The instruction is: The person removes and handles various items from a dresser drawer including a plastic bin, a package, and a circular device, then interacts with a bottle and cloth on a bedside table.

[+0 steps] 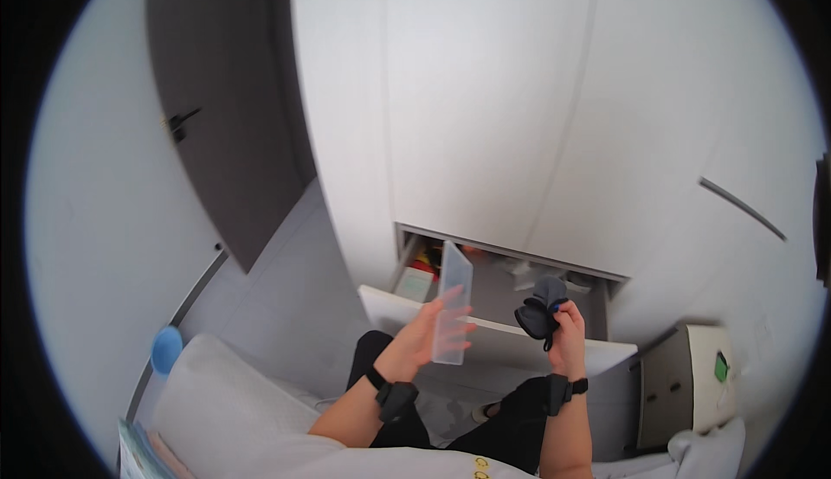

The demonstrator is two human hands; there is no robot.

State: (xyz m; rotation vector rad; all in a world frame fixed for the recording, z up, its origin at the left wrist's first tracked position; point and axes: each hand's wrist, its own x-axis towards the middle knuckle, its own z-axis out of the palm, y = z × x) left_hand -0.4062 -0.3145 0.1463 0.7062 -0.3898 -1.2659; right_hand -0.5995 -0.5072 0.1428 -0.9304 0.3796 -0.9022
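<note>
White shirt fabric [407, 463] lies nearest, at 6 o'clock. Above it, the left hand [420, 338] grasps a clear plastic container [455, 276] with its fingers; at 4 o'clock, the right hand's [568, 337] fingers grip a dark grey cloth item [545, 297]. At 5 o'clock, a white drawer [506, 344] stands open.

From my end I see the left forearm [351, 416] slanting up and rightward from the frame's lower centre, the left hand [424, 334] gripping with fingers extended and spread. Right of that, the right forearm [566, 436] rises nearly straight from the lower edge, the right hand [567, 336] raised in a pinch, well apart and about level.
</note>
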